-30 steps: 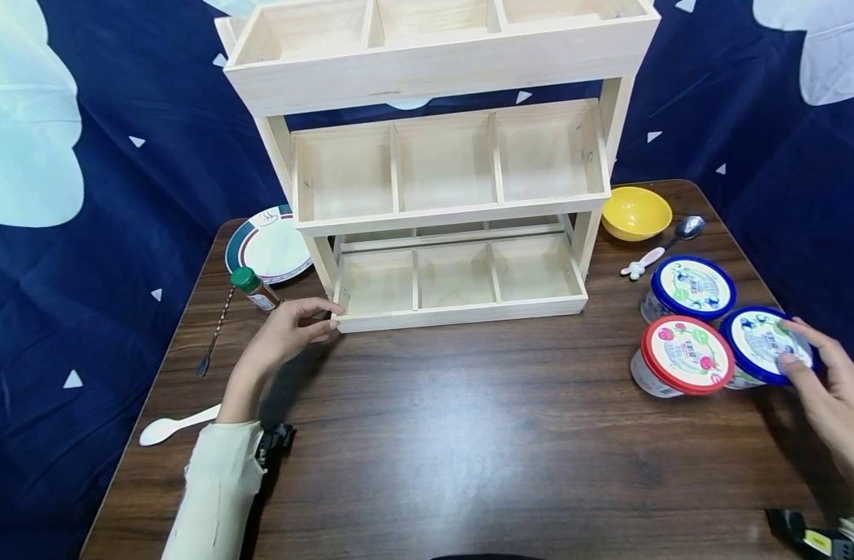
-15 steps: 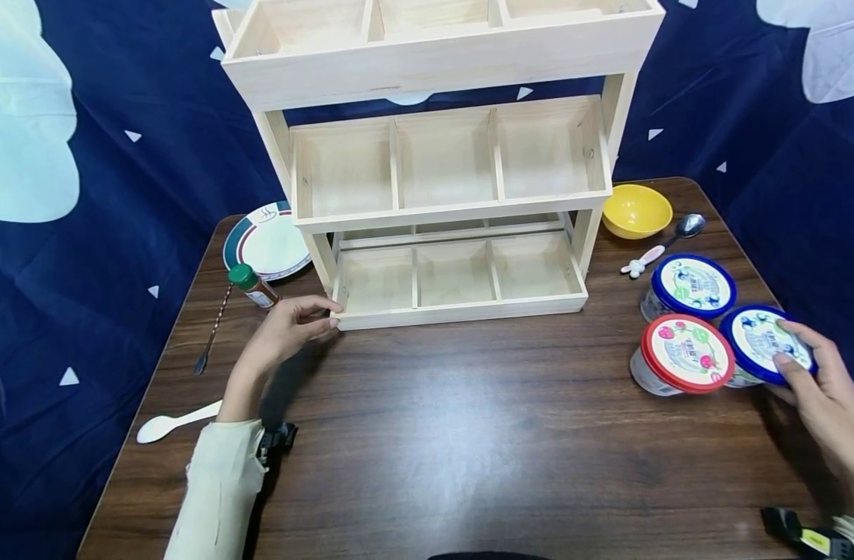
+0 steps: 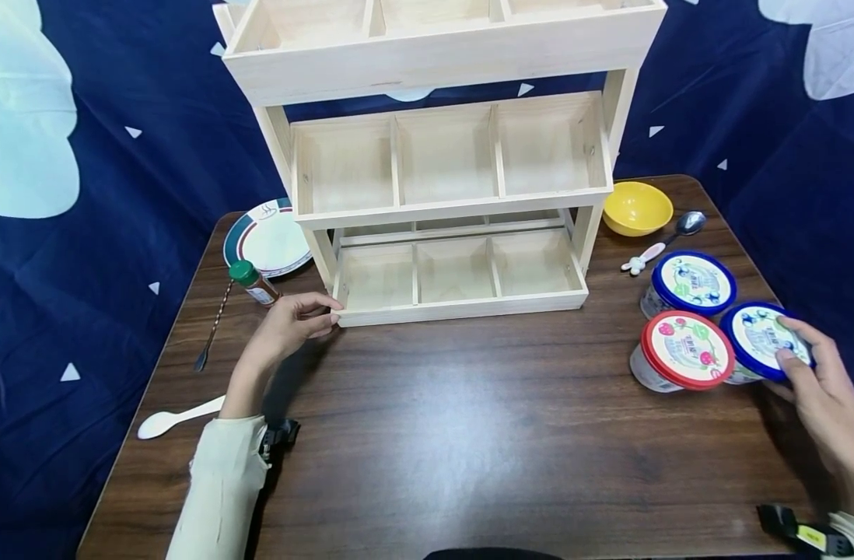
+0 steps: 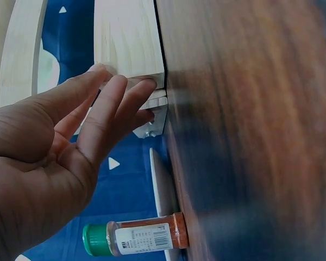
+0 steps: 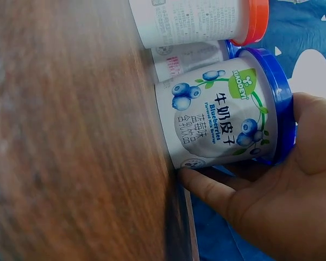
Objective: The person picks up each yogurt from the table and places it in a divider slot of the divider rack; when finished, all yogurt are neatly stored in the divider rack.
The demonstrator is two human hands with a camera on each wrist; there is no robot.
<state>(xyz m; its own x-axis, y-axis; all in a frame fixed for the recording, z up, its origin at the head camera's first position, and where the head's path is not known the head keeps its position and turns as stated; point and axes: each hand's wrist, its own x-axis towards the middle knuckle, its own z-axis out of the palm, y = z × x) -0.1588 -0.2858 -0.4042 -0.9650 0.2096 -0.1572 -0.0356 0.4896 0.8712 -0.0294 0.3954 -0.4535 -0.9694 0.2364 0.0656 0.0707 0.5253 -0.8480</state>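
Blueberry tub (image 3: 759, 334) is located at the right side of the table (image 3: 462, 435) in the head view; print on its lid is too small to read. Right hand (image 3: 829, 404) grips it, digits bent round the lid. Red tub (image 3: 686, 350) sits just beside it, between it and the rack (image 3: 462, 66); second blue tub (image 3: 696, 284) is positioned behind. Yellow bowl (image 3: 637, 227) and rabbit spoon (image 3: 653, 252) lie beyond. Left hand (image 3: 287, 330) touches the rack's lower left corner, with jar (image 3: 259, 288), plate (image 3: 273, 241), stirrer (image 3: 217, 327) and white spoon (image 3: 178, 418) nearby. Table surface: dark, glossy wood grain. Background: navy curtain (image 3: 133, 194) with white shapes.

Left wrist view: the upright jar bears a barcode label, text illegible. Left fingertips meet the rack corner, fingers slightly bent; whether they pinch or only rest cannot be told.

Right wrist view: the blueberry tub reads "XIAODEYI", "Blueberries Flavored Milk Beverage", "牛奶皮子" and "蓝莓味含乳饮品". One digit reaches its base; another lies at the lid rim. Base contact with the table cannot be confirmed. Small characters cover the red tub.
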